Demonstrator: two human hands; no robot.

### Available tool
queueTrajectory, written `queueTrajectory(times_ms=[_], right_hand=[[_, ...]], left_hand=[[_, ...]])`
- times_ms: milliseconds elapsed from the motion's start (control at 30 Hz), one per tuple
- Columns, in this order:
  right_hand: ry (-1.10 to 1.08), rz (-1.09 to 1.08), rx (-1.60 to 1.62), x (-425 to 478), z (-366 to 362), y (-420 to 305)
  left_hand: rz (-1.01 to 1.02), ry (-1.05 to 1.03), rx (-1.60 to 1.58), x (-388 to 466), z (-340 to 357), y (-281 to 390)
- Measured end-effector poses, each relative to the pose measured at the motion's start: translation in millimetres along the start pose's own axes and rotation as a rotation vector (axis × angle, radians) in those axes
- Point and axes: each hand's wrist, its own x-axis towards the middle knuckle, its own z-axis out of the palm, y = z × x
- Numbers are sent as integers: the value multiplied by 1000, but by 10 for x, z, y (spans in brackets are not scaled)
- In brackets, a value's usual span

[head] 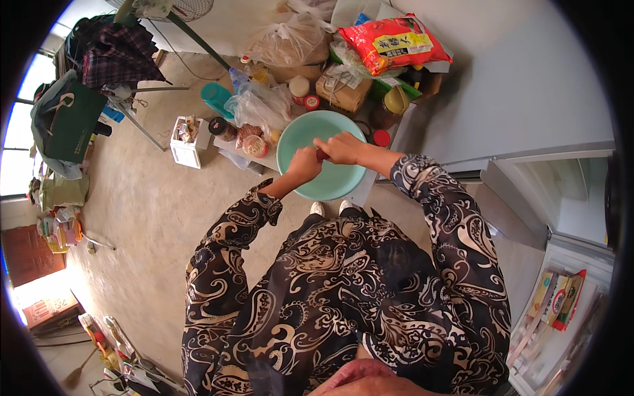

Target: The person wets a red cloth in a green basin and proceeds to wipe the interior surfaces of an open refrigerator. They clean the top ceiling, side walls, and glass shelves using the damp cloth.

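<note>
A mint-green plastic basin stands in front of me, and both my hands are above it. A small dark-red item, too covered to name, lies between them. My left hand grips it from the left with curled fingers. From the other side my right hand closes on it, its thumb stretched towards the left hand. Most of the item is hidden by the fingers. The visible inside of the basin shows only its green surface.
Beside the basin stand a tub of peanuts, a dark-lidded jar, a red lid and a teal cup. A red food packet lies behind. An open refrigerator door is at right; a white bin stands left.
</note>
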Motion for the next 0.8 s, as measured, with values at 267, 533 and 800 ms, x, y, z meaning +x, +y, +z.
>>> queueTrajectory(times_ms=[267,533,800], right_hand=[[-12,-112,-86,206,92,125],[-19,-85,-38,248,142,45],[9,202,-16,223,336,-63]], left_hand=[[-319,-178,-531,-19,31,-55],[-527,-286,-986,-125,-79,77],[-457,-293,-994,-10,137,-180]])
